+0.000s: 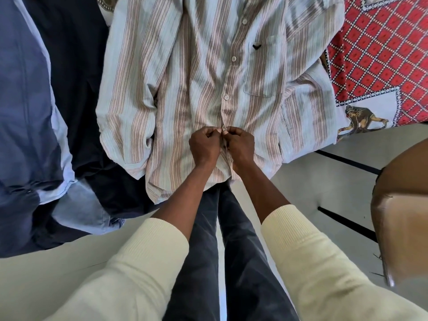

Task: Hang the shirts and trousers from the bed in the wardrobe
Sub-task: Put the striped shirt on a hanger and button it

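Both hands, left hand (pixel 203 147) and right hand (pixel 239 144), pinch the striped shirt (pixel 185 77) placket, buttoning it on the bed; hanging seemingly remains, blue garments (pixel 34 112) waiting.

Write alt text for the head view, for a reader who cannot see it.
Both hands, left hand and right hand, pinch the front placket of a striped shirt low down, at a button. Blue and navy garments lie to the left, a red patterned bedspread to the right.
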Tool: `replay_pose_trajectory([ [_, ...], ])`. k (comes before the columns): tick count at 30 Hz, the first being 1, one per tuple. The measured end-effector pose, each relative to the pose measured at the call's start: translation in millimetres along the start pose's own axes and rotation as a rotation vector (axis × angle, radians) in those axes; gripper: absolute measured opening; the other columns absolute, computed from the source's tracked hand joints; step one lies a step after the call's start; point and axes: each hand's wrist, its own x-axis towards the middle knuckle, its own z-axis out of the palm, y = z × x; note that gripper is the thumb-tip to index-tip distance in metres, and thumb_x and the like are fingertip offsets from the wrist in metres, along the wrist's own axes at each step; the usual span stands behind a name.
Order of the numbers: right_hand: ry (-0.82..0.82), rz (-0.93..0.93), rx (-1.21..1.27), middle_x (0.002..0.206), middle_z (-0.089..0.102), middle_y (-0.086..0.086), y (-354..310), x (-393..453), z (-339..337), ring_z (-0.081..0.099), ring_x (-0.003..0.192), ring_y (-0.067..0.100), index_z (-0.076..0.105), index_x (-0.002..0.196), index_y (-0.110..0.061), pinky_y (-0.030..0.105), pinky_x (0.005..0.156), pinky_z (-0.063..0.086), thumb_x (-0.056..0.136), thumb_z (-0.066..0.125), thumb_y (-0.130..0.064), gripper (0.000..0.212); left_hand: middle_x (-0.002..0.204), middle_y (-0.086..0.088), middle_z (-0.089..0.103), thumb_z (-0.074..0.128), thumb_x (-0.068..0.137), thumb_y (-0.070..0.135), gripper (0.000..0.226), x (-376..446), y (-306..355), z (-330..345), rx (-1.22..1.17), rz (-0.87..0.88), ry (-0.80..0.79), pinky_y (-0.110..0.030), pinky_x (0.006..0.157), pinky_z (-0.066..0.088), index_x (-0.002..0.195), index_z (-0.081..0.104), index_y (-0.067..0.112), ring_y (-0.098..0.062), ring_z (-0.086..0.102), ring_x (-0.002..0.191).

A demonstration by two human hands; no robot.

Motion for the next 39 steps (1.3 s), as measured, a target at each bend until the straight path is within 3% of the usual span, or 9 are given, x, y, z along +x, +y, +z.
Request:
replay_pose_trajectory([
  [4,0.026,-0.015,-0.010,0.063,0.065,0.004,0,2,2,0.060,0.052,0.007,0.069,0.079,-0.008,0.020,0.051,0.049,0.088,0.063,0.000,0.013,0.065,-0.003,0.071,0.068,0.089,0.018,0.015,3,-7,-4,-0.029,-0.001,-0.074,-0.042,0.063,0.061,0.075,0.073,0.016,-0.021,0.071,0.062],
  [9,-0.004,0.008,0.008,0.068,0.068,0.011,2,4,1,0.066,0.063,0.019,0.069,0.075,-0.007,0.030,0.061,0.056,0.086,0.064,-0.001,0.014,0.073,-0.008,0.074,0.069,0.089,0.012,0.008,2,-4,-4,-0.182,-0.101,-0.094,-0.029,0.059,0.058,0.085,0.074,0.006,-0.019,0.072,0.064],
  [14,0.032,0.090,-0.003,0.065,0.057,0.012,-6,6,-5,0.049,0.051,0.015,0.069,0.084,0.009,0.025,0.048,0.038,0.082,0.057,-0.008,0.021,0.081,-0.015,0.074,0.074,0.085,0.007,0.009,10,-2,-11,-0.309,-0.222,-0.181,-0.029,0.062,0.059,0.091,0.073,0.001,-0.021,0.070,0.065],
  [18,0.019,0.052,-0.034,0.060,0.054,0.010,-6,7,-5,0.045,0.044,0.012,0.066,0.070,-0.002,0.021,0.043,0.035,0.081,0.060,-0.005,0.013,0.078,-0.016,0.072,0.075,0.082,0.001,0.013,19,4,-14,-0.385,-0.362,-0.256,-0.030,0.060,0.061,0.091,0.069,-0.005,-0.023,0.070,0.062],
  [23,-0.024,-0.011,-0.050,0.057,0.059,0.006,-5,9,-6,0.051,0.043,0.008,0.068,0.073,-0.003,0.018,0.041,0.038,0.082,0.065,0.001,0.010,0.077,-0.014,0.071,0.069,0.086,-0.002,0.002,24,12,-14,-0.393,-0.474,-0.266,-0.033,0.070,0.061,0.088,0.067,-0.002,-0.022,0.069,0.063],
  [30,-0.001,-0.158,-0.224,0.067,0.067,0.008,6,12,-4,0.060,0.057,0.013,0.065,0.073,-0.008,0.027,0.054,0.050,0.078,0.070,-0.003,0.008,0.089,-0.017,0.074,0.077,0.081,0.004,0.020,23,11,-18,-0.341,-0.391,-0.363,-0.036,0.077,0.061,0.096,0.070,-0.007,-0.028,0.073,0.081],
  [34,-0.076,-0.193,-0.276,0.067,0.068,0.006,4,13,-10,0.062,0.057,0.013,0.068,0.077,-0.006,0.026,0.052,0.049,0.078,0.072,-0.002,0.006,0.076,-0.017,0.071,0.071,0.080,-0.008,0.007,26,14,-16,-0.206,-0.325,-0.288,-0.043,0.072,0.062,0.080,0.068,-0.001,-0.031,0.071,0.068],
  [36,-0.143,-0.176,-0.268,0.066,0.069,0.008,-1,13,-15,0.064,0.056,0.010,0.070,0.083,0.002,0.023,0.054,0.050,0.084,0.070,-0.003,0.005,0.073,-0.013,0.072,0.068,0.084,-0.004,0.015,25,12,-13,-0.104,-0.233,-0.280,-0.042,0.068,0.062,0.073,0.067,0.006,-0.029,0.072,0.066],
  [39,-0.154,-0.229,-0.357,0.070,0.069,0.017,-4,20,-17,0.063,0.059,0.016,0.070,0.082,0.004,0.030,0.058,0.051,0.088,0.070,-0.011,0.017,0.079,-0.011,0.073,0.063,0.092,0.006,0.021,25,7,-12,0.045,-0.075,-0.319,-0.038,0.066,0.062,0.073,0.068,0.013,-0.025,0.072,0.069],
])
